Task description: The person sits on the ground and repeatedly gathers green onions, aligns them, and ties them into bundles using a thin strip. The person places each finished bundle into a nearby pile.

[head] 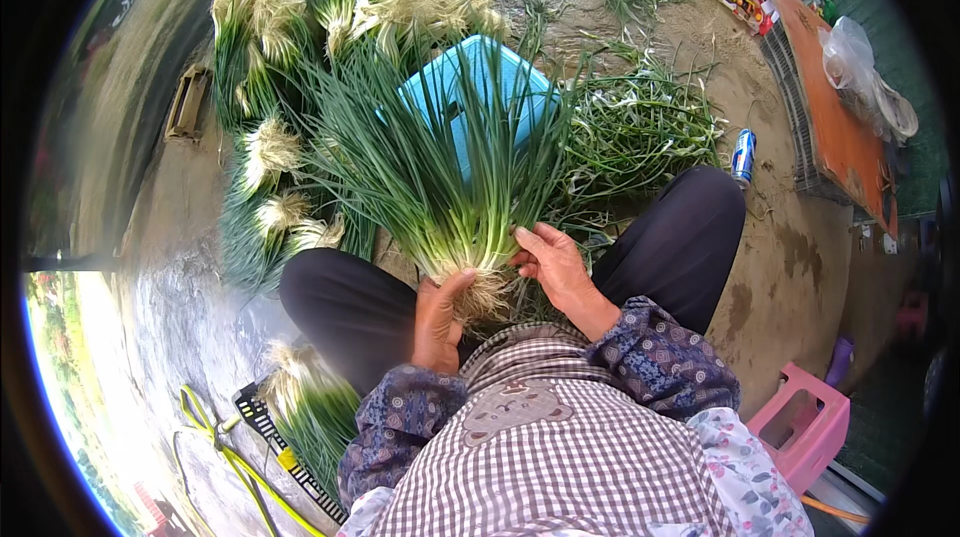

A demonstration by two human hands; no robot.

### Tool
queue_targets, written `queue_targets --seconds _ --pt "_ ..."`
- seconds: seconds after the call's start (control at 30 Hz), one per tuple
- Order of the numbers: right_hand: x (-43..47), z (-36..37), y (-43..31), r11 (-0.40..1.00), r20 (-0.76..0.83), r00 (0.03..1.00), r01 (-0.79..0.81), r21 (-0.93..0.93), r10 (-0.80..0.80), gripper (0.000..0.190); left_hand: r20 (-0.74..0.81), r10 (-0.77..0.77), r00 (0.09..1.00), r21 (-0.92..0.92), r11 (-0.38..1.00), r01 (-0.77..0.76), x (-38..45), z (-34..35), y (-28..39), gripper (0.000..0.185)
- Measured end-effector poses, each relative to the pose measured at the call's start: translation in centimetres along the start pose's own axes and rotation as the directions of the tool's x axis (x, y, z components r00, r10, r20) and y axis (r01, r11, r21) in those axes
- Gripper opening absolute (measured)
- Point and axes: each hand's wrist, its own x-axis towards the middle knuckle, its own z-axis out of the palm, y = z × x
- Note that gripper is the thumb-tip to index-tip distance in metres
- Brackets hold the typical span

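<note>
A bunch of green onions, roots towards me, lies fanned out between my hands, its long leaves over a blue plastic stool or crate. My left hand grips the bunch at its root end, thumb on top near the roots. The fingers and thumb of my right hand pinch stalks at the right edge of the bunch. Beyond the stool and to its left are several bundles of green onions with pale roots. To its right lies a heap of loose leaves and stalks.
A black crate with green onions stands at lower left beside a yellow-green strap. To the right are a blue can, a pink plastic stool and an orange board with a clear plastic bag. A wooden piece lies far left.
</note>
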Motion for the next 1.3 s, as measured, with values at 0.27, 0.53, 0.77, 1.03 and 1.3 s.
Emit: queue_targets --seconds 0.27,0.53,0.77,1.03,1.3 --pt "-0.1 -0.7 0.2 0.995 0.019 0.998 0.069 -0.066 -0.067 0.022 0.024 -0.045 0.999 -0.062 0.997 0.046 1.2 -1.6 -1.1 0.049" --pt "-0.7 -0.9 -0.2 0.998 -0.091 0.995 -0.054 -0.039 0.051 0.025 0.037 -0.082 0.996 -0.123 0.989 0.086 1.8 -1.6 -1.3 0.054" --pt "-0.1 -1.3 -0.2 0.834 -0.070 0.888 0.397 -0.382 -0.455 0.020 -0.080 -0.033 0.996 -0.036 0.999 0.030 1.6 -0.9 -1.6 0.053" --pt "4.9 -0.5 -2.3 0.747 -0.008 0.962 0.207 -0.632 -0.273 0.019 -0.049 -0.114 0.992 -0.114 0.988 0.108 2.6 -2.5 -2.2 0.052" --pt "3.6 -1.0 -2.8 0.822 -0.008 0.978 0.169 -0.544 -0.207 0.020 -0.028 -0.072 0.997 -0.019 0.997 0.072 1.5 -0.6 -0.8 0.058"
